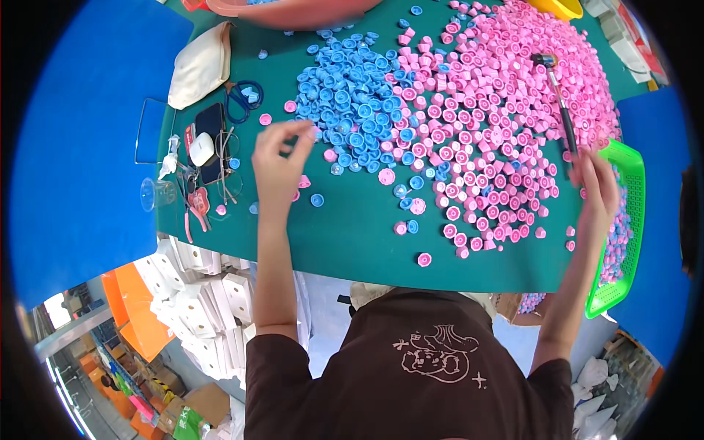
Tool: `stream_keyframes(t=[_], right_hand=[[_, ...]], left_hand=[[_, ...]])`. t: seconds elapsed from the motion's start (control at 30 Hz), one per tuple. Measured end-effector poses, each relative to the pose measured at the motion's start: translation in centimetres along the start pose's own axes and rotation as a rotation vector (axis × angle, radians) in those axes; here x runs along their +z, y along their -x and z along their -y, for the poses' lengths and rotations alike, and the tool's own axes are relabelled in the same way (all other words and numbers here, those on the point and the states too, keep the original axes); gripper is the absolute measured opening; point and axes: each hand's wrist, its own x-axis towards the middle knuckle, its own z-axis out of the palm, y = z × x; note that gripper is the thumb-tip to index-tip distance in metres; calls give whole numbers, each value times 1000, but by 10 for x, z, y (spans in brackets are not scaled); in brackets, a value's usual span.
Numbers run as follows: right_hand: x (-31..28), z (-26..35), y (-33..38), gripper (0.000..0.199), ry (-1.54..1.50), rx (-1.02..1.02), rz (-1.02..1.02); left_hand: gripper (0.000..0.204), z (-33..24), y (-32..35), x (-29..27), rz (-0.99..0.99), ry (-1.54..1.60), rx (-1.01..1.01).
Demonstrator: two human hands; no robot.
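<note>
My left hand (277, 158) is over the table at the left edge of a heap of small blue caps (345, 88). Its thumb and index finger pinch a small pink cap, which shows only partly at the fingertips. My right hand (598, 183), slightly blurred, closes around the lower end of a slim tool (567, 128). This tool has a black handle, a silver shaft and a black and gold-coloured head, which lies over the large pile of pink caps (506, 88). Some blue caps are mixed among the pink ones.
A green basket (634, 213) of mixed caps stands at the right edge. At the left lie a phone (209, 121), a white case (201, 149), glasses (229, 165), pliers (194, 216), scissors (242, 99) and a cream pouch (199, 67). A pink basin (293, 15) is at the far edge.
</note>
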Motion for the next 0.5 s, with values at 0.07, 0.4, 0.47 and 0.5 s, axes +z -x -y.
stream_keyframes(t=[0.07, 0.4, 0.47, 0.5], right_hand=[[-47, -49, 26, 28, 54, 48, -62], [-68, -109, 54, 21, 174, 27, -182], [-66, -112, 50, 23, 206, 31, -187], [-62, -107, 46, 22, 228, -2, -172]], left_hand=[[16, -15, 14, 5, 20, -72, 31], [23, -25, 4, 36, 133, -301, 425], [21, -25, 3, 40, 161, -293, 412], [20, -25, 3, 42, 180, -280, 366]])
